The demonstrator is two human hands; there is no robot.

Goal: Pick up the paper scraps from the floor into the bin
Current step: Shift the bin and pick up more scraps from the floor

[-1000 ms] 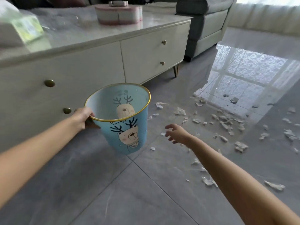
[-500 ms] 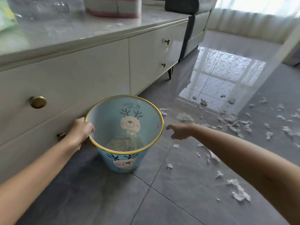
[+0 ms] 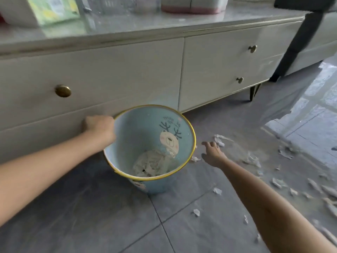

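Now that the blue bin (image 3: 138, 128) is set down, left hand (image 3: 99, 127) gripping its rim, the right hand (image 3: 212, 152), spread and empty, reaches for paper scraps (image 3: 219, 140).

Two forearms in view, both bare to the frame edge. One ends in the left hand (image 3: 99, 127), left of the bin (image 3: 145, 128). The other ends in the right hand (image 3: 212, 154), right of it.

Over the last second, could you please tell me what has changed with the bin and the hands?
The bin came down from the air onto the floor beside the cabinet, and the right hand reached lower toward a paper scrap just right of it, open and holding nothing. Unchanged: the left hand grips the bin's rim, and scraps lie strewn on the floor.
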